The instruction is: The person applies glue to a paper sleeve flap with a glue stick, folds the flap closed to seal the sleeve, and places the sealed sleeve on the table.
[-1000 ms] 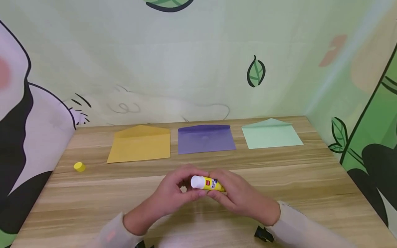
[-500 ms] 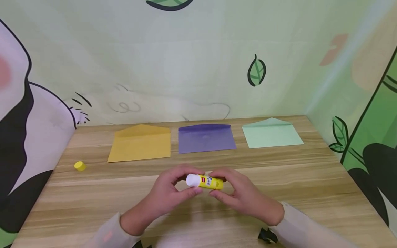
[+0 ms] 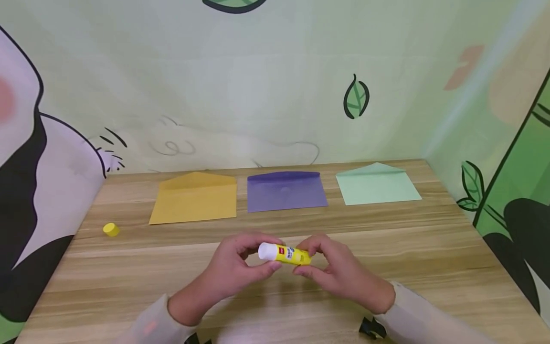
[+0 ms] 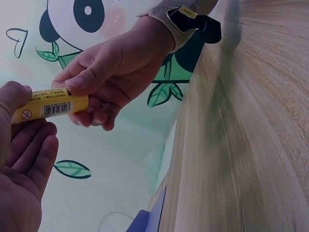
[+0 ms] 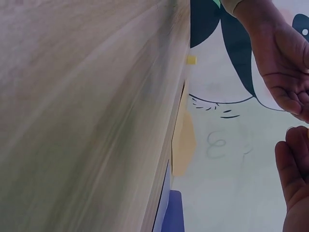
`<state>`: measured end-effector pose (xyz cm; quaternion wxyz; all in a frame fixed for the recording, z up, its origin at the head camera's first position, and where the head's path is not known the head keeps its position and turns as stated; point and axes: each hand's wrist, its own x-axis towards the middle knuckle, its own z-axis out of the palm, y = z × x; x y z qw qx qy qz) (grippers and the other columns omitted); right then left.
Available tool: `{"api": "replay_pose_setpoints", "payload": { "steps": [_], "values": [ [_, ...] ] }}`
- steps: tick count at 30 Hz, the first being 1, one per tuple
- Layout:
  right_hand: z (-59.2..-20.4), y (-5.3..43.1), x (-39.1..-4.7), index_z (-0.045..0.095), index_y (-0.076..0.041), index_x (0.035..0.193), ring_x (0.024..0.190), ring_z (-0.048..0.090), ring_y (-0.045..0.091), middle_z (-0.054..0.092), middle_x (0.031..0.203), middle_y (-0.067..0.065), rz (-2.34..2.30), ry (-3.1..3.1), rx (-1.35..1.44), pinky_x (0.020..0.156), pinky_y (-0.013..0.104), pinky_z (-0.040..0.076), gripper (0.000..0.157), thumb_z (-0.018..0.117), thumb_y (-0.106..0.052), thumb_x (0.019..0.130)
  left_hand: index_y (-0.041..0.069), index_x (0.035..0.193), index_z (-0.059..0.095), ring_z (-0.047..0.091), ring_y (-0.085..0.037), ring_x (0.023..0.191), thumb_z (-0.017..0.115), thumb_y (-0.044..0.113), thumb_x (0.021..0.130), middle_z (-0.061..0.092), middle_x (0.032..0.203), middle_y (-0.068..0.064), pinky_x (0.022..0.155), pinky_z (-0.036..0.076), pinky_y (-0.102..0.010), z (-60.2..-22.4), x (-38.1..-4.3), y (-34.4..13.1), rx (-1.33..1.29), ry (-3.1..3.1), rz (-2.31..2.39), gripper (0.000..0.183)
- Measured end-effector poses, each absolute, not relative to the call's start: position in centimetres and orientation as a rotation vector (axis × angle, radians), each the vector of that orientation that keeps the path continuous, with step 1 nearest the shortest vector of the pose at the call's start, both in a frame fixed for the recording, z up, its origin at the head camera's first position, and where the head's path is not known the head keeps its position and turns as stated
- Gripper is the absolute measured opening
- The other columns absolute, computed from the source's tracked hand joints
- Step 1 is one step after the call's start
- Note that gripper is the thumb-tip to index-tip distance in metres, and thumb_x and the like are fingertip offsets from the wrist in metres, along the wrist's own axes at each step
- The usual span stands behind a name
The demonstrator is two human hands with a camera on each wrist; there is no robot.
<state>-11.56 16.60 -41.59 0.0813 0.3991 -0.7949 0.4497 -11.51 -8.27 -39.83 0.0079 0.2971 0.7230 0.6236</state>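
Observation:
Between both hands, above the wooden table (image 3: 275, 306), lies a yellow glue stick (image 3: 294, 255) with its white end pointing left. My left hand (image 3: 234, 260) pinches the white-end half between thumb and fingers. My right hand (image 3: 337, 267) pinches the yellow base, thumb below and fingers above. In the left wrist view the glue stick (image 4: 53, 104) shows its barcode side, with the right hand (image 4: 113, 67) on its far end. A yellow cap (image 3: 111, 230) rests at the table's left side.
Along the back of the table lie an orange-yellow envelope (image 3: 195, 200), a purple envelope (image 3: 285, 193) and a mint-green envelope (image 3: 378, 185), left to right. Their flaps point to the wall (image 3: 266, 95), which carries cartoon drawings.
The glue stick has shifted slightly left and shows more of its yellow base. My right hand has drawn back a little to the right along it. The envelopes and cap stay in place.

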Motion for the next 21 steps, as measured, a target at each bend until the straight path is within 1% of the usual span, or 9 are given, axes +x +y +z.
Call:
{"api": "replay_pose_setpoints", "payload": {
  "steps": [2,4,9,14,17,19,21],
  "values": [
    [-41.57,16.64,-11.59,0.04,-0.008,0.095,0.091,0.065,0.01,0.071,0.106,0.0,1.322,-2.349,1.249,0.077,0.025,0.052,0.036,0.074,-0.02,0.09,0.006,0.108,0.075,0.067,-0.012,0.09,0.081,0.006,0.084,0.075,0.105,-0.009,0.078,0.059,-0.033,-39.77,-11.48,-8.28,0.91,2.268,1.946,0.025],
    [-41.5,16.64,-11.62,0.034,-0.008,0.094,0.088,0.064,0.009,0.071,0.105,0.0,1.295,-2.338,1.294,0.073,0.023,0.049,0.038,0.068,-0.025,0.093,0.006,0.107,0.075,0.067,-0.011,0.087,0.081,0.005,0.083,0.075,0.103,-0.009,0.075,0.059,-0.032,-39.71,-11.45,-8.33,0.907,2.27,1.946,0.024],
    [-41.35,16.62,-11.58,0.034,-0.007,0.096,0.083,0.058,0.007,0.069,0.1,0.0,1.35,-2.331,1.39,0.073,0.023,0.051,0.031,0.056,-0.028,0.099,0.007,0.104,0.075,0.065,-0.009,0.083,0.08,0.003,0.082,0.075,0.099,-0.008,0.071,0.059,-0.03,-39.58,-11.43,-8.33,0.925,2.239,1.949,0.023],
    [-41.32,16.74,-11.31,0.035,-0.006,0.1,0.082,0.061,0.01,0.067,0.097,0.004,1.616,-2.354,1.425,0.07,0.026,0.055,0.021,0.049,-0.021,0.102,0.006,0.103,0.074,0.065,-0.009,0.083,0.079,0.003,0.083,0.075,0.098,-0.009,0.072,0.059,-0.033,-39.74,-11.44,-8.26,0.941,2.218,1.948,0.021],
    [-41.35,16.75,-11.16,0.038,-0.006,0.107,0.083,0.063,0.012,0.068,0.097,0.005,1.701,-2.386,1.357,0.072,0.028,0.056,0.016,0.052,-0.013,0.102,0.005,0.103,0.074,0.066,-0.009,0.084,0.08,0.003,0.083,0.075,0.099,-0.01,0.073,0.06,-0.034,-39.88,-11.36,-8.25,0.917,2.231,1.954,0.021],
    [-41.36,16.7,-11.08,0.041,-0.006,0.113,0.087,0.064,0.012,0.068,0.099,0.003,1.69,-2.4,1.282,0.079,0.03,0.057,0.024,0.06,-0.007,0.098,0.004,0.104,0.074,0.067,-0.009,0.084,0.08,0.003,0.082,0.075,0.099,-0.01,0.075,0.06,-0.034,-39.86,-11.28,-8.2,0.888,2.251,1.969,0.023],
    [-41.37,16.67,-11.05,0.045,-0.007,0.115,0.09,0.065,0.012,0.068,0.1,0.002,1.642,-2.389,1.19,0.083,0.031,0.057,0.035,0.071,-0.004,0.091,0.004,0.106,0.073,0.068,-0.01,0.086,0.08,0.003,0.082,0.075,0.099,-0.01,0.077,0.06,-0.033,-39.86,-11.26,-8.12,0.889,2.278,1.987,0.025]
  ]
}}
